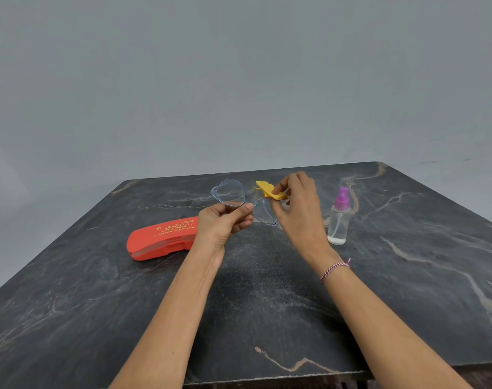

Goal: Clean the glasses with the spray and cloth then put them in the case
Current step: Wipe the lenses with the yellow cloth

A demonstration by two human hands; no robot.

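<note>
Glasses: one pair of clear, see-through plastic glasses (pixel 233 193) with large lenses, held up over the middle of the surface, between the two hands.
Left hand: the left hand (pixel 222 224) is closed on the lower edge of the left lens, thumb and fingers pinching it.
Right hand: the right hand (pixel 298 209) pinches a folded yellow cloth (pixel 270 190) against the right lens; a striped thread band (pixel 334 270) sits on that wrist.
Count: one cloth, one spray bottle (pixel 338 217), one case (pixel 162 238).
Spray bottle: clear, purple top, standing upright just right of the right hand.
Case: orange-red with gold lettering, shut, lying left of the left hand.
Surface: dark marble-patterned surface (pixel 267 304) with pale veins.
Room: plain grey wall (pixel 239 80) behind.
</note>
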